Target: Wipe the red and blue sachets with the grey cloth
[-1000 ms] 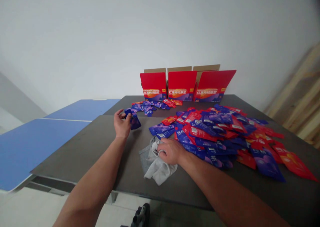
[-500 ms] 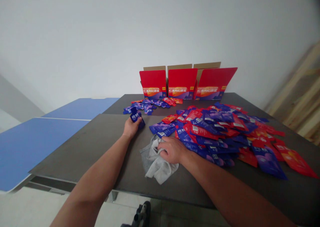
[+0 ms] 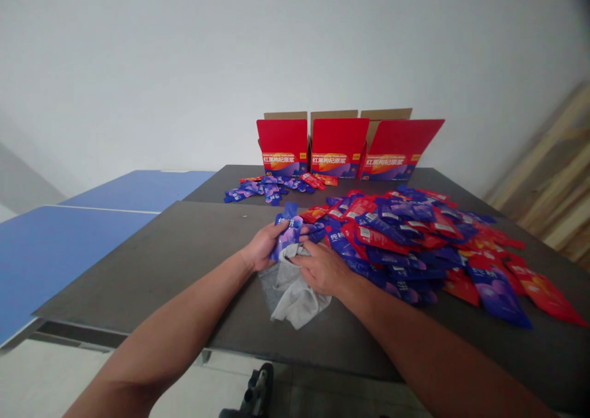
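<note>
A blue-purple pouch (image 3: 289, 230) is gripped along its left side by my left hand (image 3: 263, 246), its printed face turned up towards me. My right hand (image 3: 325, 269) is closed on a grey cloth (image 3: 295, 295), right beside the pouch's lower edge. Part of the cloth drapes down over the dark tabletop. Just right of both hands lies a big heap of blue and red pouches (image 3: 391, 227). Farther back, several smaller-looking blue and red pouches (image 3: 271, 187) are spread in front of the boxes.
Three red printed cartons, a left one (image 3: 283, 144), a middle one (image 3: 338, 144) and a right one (image 3: 399, 147), stand with raised flaps at the table's back. A blue table (image 3: 101, 233) adjoins on the left. Wooden pieces (image 3: 553, 178) lean at the right wall.
My left hand has moved right with the pouch, bringing it next to the cloth and turning its face up. My right hand has lifted the cloth's upper part against the pouch.
</note>
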A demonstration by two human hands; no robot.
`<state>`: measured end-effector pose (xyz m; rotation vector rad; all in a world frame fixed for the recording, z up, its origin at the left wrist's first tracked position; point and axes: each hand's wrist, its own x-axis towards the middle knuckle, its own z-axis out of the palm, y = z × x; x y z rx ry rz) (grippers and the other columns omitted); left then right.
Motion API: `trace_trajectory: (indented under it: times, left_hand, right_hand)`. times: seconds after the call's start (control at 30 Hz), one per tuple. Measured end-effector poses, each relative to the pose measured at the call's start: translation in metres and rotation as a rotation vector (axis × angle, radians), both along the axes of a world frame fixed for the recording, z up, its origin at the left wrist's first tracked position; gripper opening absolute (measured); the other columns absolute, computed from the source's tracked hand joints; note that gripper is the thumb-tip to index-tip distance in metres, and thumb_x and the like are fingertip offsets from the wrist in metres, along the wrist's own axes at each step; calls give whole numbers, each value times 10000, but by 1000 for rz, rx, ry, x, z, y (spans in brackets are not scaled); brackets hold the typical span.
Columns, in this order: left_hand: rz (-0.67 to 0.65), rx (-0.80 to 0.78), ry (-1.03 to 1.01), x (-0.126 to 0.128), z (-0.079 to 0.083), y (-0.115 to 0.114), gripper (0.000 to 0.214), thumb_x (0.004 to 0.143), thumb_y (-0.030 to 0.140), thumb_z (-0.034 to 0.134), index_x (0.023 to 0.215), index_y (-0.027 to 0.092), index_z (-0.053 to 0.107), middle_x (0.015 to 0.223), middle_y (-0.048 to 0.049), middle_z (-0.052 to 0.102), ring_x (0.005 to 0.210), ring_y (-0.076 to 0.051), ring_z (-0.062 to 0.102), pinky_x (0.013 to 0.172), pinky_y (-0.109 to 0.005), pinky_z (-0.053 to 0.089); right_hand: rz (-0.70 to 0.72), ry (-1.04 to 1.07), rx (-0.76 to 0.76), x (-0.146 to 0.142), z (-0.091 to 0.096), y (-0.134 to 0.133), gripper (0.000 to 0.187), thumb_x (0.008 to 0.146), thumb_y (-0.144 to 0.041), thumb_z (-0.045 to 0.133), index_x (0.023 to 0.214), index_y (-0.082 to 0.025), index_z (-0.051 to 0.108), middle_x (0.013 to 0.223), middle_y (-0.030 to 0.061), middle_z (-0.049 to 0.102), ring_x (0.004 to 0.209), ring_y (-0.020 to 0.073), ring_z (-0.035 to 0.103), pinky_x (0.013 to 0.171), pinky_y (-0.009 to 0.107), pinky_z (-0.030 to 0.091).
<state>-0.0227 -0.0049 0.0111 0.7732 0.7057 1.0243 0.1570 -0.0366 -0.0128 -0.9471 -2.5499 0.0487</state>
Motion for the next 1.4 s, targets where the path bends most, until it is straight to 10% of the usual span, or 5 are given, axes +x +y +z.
trace_trajectory:
  times: [0.87, 1.2, 1.4]
  left_hand:
    - [-402, -159, 205, -12, 8, -7, 579, 886, 591, 437, 1085, 86, 639, 788, -179, 706, 628, -228, 674, 613, -320, 534]
    - [-169, -195, -142, -3, 11, -3, 557, 889, 610, 410, 964, 119, 661, 685, -73, 639, 597, -171, 620, 601, -285, 519]
    - [-230, -230, -107, 8, 8, -12, 671, 833, 725, 391, 887, 113, 661, 714, -92, 663, 633, -190, 635, 640, -304, 514]
  right_hand:
    - [-510, 207, 1, 3, 1, 9, 454, 917, -168, 347, 1348, -67, 445, 1098, 197, 533, 981, 283, 547, 858, 394, 453]
    - [44, 67, 87, 0, 1, -7, 313, 886, -190, 474, 1124, -248, 668, 1119, 109, 495, 1010, 243, 481, 884, 393, 411]
    - [10, 34, 64, -4, 6, -11, 391, 874, -252, 509, 1254, -236, 600, 1180, 130, 455, 1113, 276, 437, 942, 428, 373]
